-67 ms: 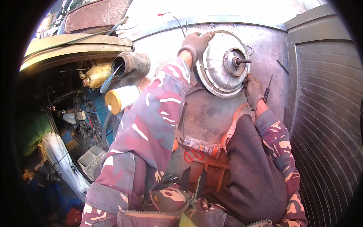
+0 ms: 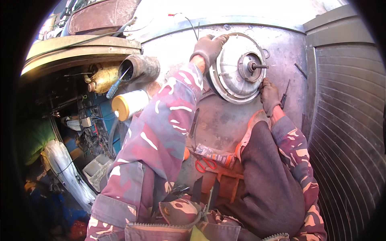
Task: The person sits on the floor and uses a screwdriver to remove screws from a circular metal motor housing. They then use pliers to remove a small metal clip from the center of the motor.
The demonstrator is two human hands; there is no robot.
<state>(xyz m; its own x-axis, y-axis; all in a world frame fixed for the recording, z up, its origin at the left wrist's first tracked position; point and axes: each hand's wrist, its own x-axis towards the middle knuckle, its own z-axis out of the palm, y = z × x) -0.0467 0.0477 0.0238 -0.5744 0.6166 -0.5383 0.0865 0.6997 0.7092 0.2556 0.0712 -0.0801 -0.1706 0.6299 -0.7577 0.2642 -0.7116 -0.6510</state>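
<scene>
A round silver metal hub motor with a short axle poking out of its middle stands tilted on the floor ahead of me. My left hand, in a grey glove, is closed round its upper left rim, thumb and fingers at the edge. At the lower right rim, my right hand, gloved too, has its fingers curled against the edge. Just right of that hand lies a thin screwdriver with a dark handle. The motor's underside is hidden.
Red-handled scissors and a plastic packet lie near my foot. At left are a yellow-lidded white jar, a metal cylinder with a blue-handled screwdriver, and cluttered shelving. A ribbed metal shutter borders the right.
</scene>
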